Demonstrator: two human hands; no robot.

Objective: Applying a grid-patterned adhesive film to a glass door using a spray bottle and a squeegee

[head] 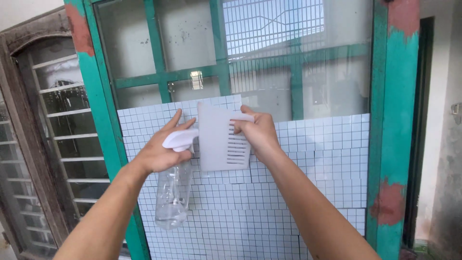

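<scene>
Scraper (220,137): white plastic card, pressed flat against the grid-patterned film (317,159) on the glass door (269,62)
Right hand (257,132): fingers curled, card pinched at its right edge
Left hand (161,147): wrapped around the spray bottle (173,192), which was hung neck-up, just left of the card

L hand (161,151) raised, fingers curled | R hand (257,132) raised, pinching grip

Lighting: bright, even daylight; sky reflections glare on glass (269,29). Shadows soft. Focus sharp; slight edge distortion.
</scene>
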